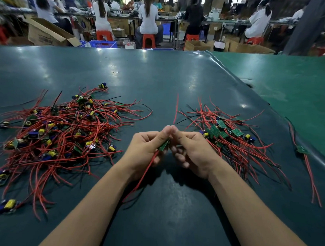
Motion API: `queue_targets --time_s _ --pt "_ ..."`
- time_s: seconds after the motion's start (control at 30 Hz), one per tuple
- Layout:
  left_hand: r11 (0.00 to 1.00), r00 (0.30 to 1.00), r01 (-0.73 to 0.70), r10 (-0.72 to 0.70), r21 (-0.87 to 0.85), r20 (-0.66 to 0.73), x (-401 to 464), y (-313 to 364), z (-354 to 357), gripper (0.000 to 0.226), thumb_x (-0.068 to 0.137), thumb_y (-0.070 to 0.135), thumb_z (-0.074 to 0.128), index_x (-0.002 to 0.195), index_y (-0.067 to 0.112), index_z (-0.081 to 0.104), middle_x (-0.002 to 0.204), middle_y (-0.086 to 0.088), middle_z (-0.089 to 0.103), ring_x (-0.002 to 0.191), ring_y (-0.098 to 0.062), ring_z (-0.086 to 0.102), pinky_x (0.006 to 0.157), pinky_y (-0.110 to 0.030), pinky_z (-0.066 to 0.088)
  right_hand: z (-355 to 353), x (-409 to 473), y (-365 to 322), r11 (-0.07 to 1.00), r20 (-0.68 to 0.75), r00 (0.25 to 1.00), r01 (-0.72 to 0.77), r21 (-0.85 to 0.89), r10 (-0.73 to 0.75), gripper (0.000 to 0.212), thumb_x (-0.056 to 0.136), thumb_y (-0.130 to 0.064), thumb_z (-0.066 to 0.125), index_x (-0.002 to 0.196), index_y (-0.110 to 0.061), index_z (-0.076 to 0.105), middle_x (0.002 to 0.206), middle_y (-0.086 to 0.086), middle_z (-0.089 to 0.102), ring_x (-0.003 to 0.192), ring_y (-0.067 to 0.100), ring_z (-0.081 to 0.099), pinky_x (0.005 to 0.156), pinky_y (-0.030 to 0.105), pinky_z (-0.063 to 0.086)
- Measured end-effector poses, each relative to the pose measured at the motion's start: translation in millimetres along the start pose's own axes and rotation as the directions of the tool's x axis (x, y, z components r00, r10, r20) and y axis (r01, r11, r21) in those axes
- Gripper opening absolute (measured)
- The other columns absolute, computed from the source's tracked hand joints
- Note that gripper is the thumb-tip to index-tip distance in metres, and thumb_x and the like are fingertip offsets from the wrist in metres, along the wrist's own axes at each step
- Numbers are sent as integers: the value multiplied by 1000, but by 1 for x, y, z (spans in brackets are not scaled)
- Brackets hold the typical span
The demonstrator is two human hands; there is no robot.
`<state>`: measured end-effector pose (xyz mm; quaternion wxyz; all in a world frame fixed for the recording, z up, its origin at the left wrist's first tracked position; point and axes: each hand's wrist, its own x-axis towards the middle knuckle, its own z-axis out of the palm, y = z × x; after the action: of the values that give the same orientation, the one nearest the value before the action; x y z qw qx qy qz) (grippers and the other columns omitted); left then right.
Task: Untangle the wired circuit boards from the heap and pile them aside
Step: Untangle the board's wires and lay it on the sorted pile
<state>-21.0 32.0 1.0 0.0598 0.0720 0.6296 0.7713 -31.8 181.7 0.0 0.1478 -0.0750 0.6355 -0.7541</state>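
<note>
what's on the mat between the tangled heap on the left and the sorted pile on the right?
Head view: both hands, left hand and right hand, holding one circuit board between them, its red wires trailing toward the camera. Otherwise bare mat between heap and pile.

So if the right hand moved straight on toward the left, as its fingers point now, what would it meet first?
Almost at once the left hand, which holds the small green circuit board between both hands; the right hand already touches it at the thumb tips. The tangled heap lies farther left.
</note>
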Motion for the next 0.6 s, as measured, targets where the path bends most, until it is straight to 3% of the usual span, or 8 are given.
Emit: queue_targets --time_s 0.07,0.17,0.27,0.33,0.4,0.5,0.6 --pt "998 1000 6 -7 68 22 -1 -2 2 36 81 46 62 65 15 68 48 0 45 32 -9 31 34 -13 21 1 0 0 1000 -32 999 -1 -18 0 31 67 -51 71 67 -20 73 49 -3 45 32 4 30 33 11 20" --pt "999 999 5 -7 54 49 -2 -2 4 40 84 45 61 60 12 56 46 3 35 35 -10 24 36 -15 17 -2 1 0 998 -50 998 -22 63 25 42 62 -47 75 88 -15 79 48 -2 37 32 5 22 35 10 16" --pt "1000 998 18 -20 25 62 -2 -1 4 41 88 39 59 61 9 51 46 3 32 37 -10 21 39 -18 14 1 2 2 998 -82 997 16 68 -10 31 73 -38 74 85 -10 77 46 -3 45 32 5 24 34 10 19" --pt "999 997 36 -35 -4 74 -1 0 4 37 90 34 57 63 9 57 46 1 35 37 -10 24 40 -18 16 2 5 3 991 -145 989 60 120 -42 18 78 -28 74 79 -9 77 46 -3 50 32 6 30 36 12 35" --pt "998 995 54 -53 -17 80 0 -1 2 33 93 26 55 71 6 69 46 2 35 38 -9 25 41 -19 18 0 9 4 984 -211 976 92 152 -58 13 81 -23 73 78 -11 79 40 -3 39 33 8 26 46 17 49" --pt "998 995 55 -56 27 77 1 -2 1 32 93 23 58 68 10 74 43 1 34 39 -12 25 46 -24 17 1 9 4 978 -275 958 131 163 -83 20 89 -25 67 78 -13 78 38 -7 24 32 7 17 38 13 20" --pt "997 993 51 -57 58 104 1 -1 1 28 83 28 61 65 11 75 42 0 36 40 -12 27 47 -26 18 0 10 2 954 -366 925 195 230 -101 19 91 -19 65 79 -8 74 37 -7 27 31 6 19 35 15 17"
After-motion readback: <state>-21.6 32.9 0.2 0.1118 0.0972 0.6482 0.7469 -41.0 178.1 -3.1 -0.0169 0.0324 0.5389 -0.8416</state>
